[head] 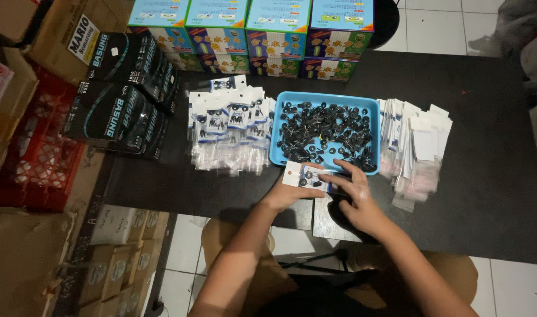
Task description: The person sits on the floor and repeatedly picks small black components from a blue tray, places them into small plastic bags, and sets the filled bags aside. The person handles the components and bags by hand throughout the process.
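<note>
Both hands pinch a small white-carded packet [304,175] at the blue tray's [275,154] near rim, left hand [289,192] beneath, right hand [355,196] at its end. Filled clear packets [230,126] lie left of the hands, empty ones [415,147] right; colourful boxes [251,35] beyond. The tray's small black parts blur together.

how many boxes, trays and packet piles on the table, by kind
colourful boxes: 4 stacks across
black boxes: 2 stacks
blue tray: 1
filled packet pile: 1
empty packet pile: 1
Total: 9
</note>
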